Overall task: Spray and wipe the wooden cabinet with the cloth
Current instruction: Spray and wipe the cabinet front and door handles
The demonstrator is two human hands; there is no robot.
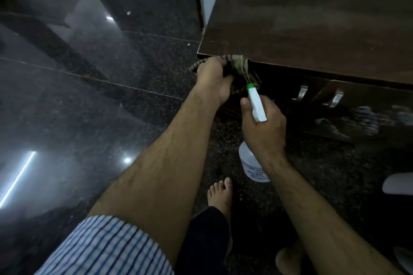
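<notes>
A dark brown wooden cabinet [312, 20] stands against the wall at the upper right. My left hand [213, 79] grips a striped brownish cloth [242, 67] pressed to the cabinet's front left corner, just under the top edge. My right hand [263, 126] holds a white spray bottle [257, 105] by its neck, green nozzle pointing up toward the cloth. The bottle's clear body [252, 163] hangs below my wrist.
Two metal handles [300, 92] [335, 99] sit on the cabinet's glossy front doors. Polished dark granite floor [89, 96] spreads to the left. My bare feet [220, 194] stand just before the cabinet. A pale object [397, 183] lies at the right edge.
</notes>
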